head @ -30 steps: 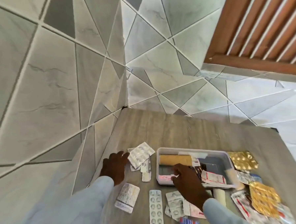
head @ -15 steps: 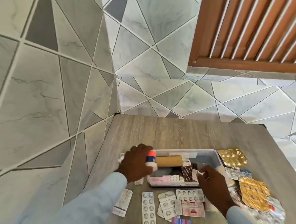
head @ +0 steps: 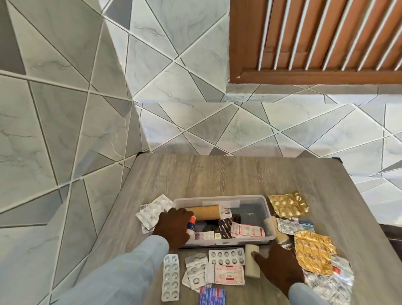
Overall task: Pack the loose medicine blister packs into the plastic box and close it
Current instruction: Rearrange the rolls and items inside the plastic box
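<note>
Near the surface's left edge lie silver blister packs (head: 153,212); the left hand (head: 174,227) grips a small white bottle (head: 191,225) at the open plastic box (head: 267,235) left end. The right hand (head: 279,264) curls round a white roll (head: 251,259) before it; gold packs (head: 313,251) lie rightward.

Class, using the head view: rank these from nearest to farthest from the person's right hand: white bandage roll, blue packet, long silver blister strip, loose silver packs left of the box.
1. white bandage roll, touching the right hand
2. blue packet, front
3. long silver blister strip, left
4. loose silver packs, far left
</note>
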